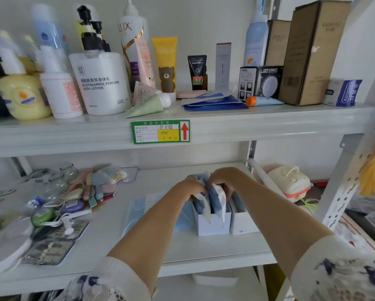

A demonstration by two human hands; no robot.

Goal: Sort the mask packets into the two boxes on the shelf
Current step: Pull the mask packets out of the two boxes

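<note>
Two white open boxes stand side by side on the lower shelf, the left box (212,224) and the right box (243,222). Several blue-and-white mask packets (218,200) stand upright in the left box, some sticking out over its front. My left hand (190,185) and my right hand (224,179) are both above that box, fingers curled round the tops of the packets. The right box also holds packets, mostly hidden by my right forearm. Loose blue mask packets (138,208) lie flat on the shelf left of the boxes, partly under my left arm.
A clutter of soaps, combs and small jars (73,196) fills the left of the lower shelf (117,242). A cream container (291,183) sits beyond the right upright. The upper shelf carries bottles, tubes and cartons, with a green price tag (160,131) on its edge.
</note>
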